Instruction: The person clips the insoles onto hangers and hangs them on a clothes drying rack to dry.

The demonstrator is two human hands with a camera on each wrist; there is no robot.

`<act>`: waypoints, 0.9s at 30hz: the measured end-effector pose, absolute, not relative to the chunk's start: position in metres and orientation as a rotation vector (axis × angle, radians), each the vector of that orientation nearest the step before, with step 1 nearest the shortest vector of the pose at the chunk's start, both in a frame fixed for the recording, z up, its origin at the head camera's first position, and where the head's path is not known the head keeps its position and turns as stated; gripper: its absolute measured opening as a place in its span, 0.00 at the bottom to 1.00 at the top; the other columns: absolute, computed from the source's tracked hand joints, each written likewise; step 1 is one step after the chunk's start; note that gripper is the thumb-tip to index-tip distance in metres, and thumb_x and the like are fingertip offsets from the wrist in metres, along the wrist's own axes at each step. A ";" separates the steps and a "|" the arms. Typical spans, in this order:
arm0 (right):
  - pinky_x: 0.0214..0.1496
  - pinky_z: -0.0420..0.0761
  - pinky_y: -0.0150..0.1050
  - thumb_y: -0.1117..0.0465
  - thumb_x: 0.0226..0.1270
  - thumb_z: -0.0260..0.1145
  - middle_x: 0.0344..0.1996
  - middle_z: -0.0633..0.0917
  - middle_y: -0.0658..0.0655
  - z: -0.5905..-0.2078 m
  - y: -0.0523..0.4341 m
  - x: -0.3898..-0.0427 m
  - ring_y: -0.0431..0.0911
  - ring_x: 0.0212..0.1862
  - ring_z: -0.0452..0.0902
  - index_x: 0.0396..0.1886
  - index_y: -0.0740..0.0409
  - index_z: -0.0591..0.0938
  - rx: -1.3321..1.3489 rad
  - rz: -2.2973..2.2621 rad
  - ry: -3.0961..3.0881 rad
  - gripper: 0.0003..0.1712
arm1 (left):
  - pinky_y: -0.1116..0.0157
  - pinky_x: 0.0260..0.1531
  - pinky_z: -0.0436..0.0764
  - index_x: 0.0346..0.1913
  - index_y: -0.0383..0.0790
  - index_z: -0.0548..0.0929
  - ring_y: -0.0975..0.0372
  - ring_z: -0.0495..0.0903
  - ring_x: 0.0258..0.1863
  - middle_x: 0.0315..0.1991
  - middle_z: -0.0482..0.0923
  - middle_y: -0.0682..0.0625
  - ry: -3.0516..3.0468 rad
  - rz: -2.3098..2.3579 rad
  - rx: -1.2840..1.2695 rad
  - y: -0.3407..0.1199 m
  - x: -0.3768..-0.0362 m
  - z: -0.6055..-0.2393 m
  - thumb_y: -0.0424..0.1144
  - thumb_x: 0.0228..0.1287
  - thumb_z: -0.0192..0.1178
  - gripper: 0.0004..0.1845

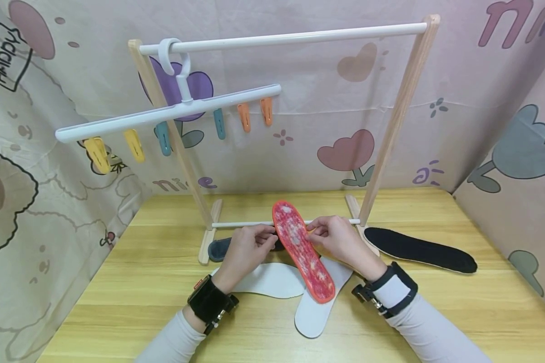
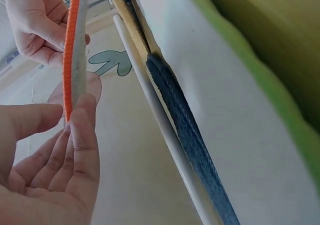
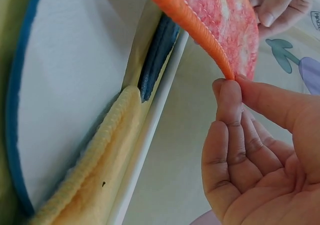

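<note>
In the head view, both hands hold a red insole point(image 1: 303, 250) above the table point(image 1: 141, 282), in front of the low bar point(image 1: 240, 224) of a wooden rack point(image 1: 397, 121). The left hand point(image 1: 250, 248) pinches the insole's left edge near its far end, and the right hand point(image 1: 340, 239) pinches the right edge opposite. The insole's near end hangs over two white insoles point(image 1: 272, 280) lying on the table. A black insole point(image 1: 420, 249) lies to the right, near the rack's right foot, and a dark blue insole point(image 1: 218, 248) shows behind the left hand. From the rack's top rail hangs a white hanger point(image 1: 168, 113) with coloured clips point(image 1: 163, 138). In the left wrist view, the left hand point(image 2: 47, 170) has the insole's orange rim point(image 2: 72, 50) pinched between thumb and fingertips, the fingers otherwise fairly straight; the right hand point(image 2: 35, 25) grips the same insole further along. The low bar point(image 2: 160, 120) and the blue insole point(image 2: 190, 135) run beside a white insole point(image 2: 235, 105). In the right wrist view, the right hand point(image 3: 260, 150) pinches the orange rim point(image 3: 200, 30) between thumb and forefinger, the other fingers loosely bent; the left hand point(image 3: 280, 5) holds the far edge. Below lie a white insole point(image 3: 75, 85), the blue insole point(image 3: 157, 50) and a yellow fuzzy edge point(image 3: 95, 165).
</note>
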State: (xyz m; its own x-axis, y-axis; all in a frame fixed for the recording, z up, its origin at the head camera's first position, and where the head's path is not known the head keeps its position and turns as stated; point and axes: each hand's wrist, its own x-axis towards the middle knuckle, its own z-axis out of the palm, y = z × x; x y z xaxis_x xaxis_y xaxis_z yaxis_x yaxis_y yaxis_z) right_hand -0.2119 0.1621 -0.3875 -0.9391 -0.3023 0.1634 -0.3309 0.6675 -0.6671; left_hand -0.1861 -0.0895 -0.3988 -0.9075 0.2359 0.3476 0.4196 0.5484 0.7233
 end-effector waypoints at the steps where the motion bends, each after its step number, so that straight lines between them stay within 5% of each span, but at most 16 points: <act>1: 0.40 0.86 0.35 0.62 0.70 0.77 0.31 0.92 0.51 -0.388 0.162 -0.212 0.38 0.35 0.87 0.43 0.60 0.91 0.537 1.154 -2.830 0.07 | 0.72 0.37 0.89 0.50 0.36 0.92 0.61 0.91 0.37 0.39 0.93 0.46 -2.571 -1.293 -0.545 -0.089 -0.186 -0.399 0.33 0.72 0.70 0.09; 20: 0.38 0.85 0.31 0.60 0.70 0.78 0.33 0.94 0.53 -0.387 0.154 -0.207 0.40 0.35 0.90 0.45 0.60 0.91 0.530 1.282 -2.734 0.09 | 0.72 0.33 0.89 0.46 0.36 0.92 0.65 0.90 0.30 0.34 0.92 0.49 -2.450 -1.422 -0.490 -0.089 -0.185 -0.394 0.36 0.70 0.73 0.07; 27: 0.40 0.89 0.34 0.60 0.70 0.78 0.35 0.94 0.54 -0.387 0.152 -0.206 0.42 0.37 0.92 0.46 0.61 0.90 0.555 1.313 -2.701 0.10 | 0.71 0.32 0.88 0.46 0.37 0.92 0.58 0.92 0.30 0.34 0.92 0.48 -2.436 -1.471 -0.472 -0.089 -0.183 -0.391 0.37 0.72 0.72 0.08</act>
